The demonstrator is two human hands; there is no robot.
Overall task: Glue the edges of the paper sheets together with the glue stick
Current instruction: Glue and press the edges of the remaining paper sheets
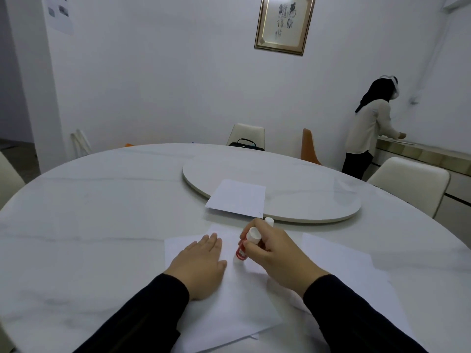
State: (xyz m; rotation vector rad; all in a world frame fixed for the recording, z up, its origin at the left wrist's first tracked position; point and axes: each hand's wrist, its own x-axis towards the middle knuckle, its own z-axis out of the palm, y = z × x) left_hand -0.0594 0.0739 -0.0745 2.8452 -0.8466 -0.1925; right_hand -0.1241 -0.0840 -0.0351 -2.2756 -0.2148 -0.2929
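A red glue stick [241, 252] with a white end stands tip-down on white paper sheets [237, 301] stacked in front of me. My right hand [275, 253] is shut around the stick's upper part. A small white cap [269, 221] shows just beyond those fingers. My left hand [201, 261] lies flat on the left part of the sheets, fingers spread, holding nothing. Another white sheet [356, 278] lies to the right, partly under my right forearm. A further sheet [238, 197] rests on the front edge of the turntable.
The round white marble table [89, 225] carries a raised oval turntable [305, 184] beyond the sheets. Cream chairs [410, 182] and an orange chair [309, 149] ring the far side, one holding a dark bag [246, 145]. A person [369, 131] stands at a counter, back right.
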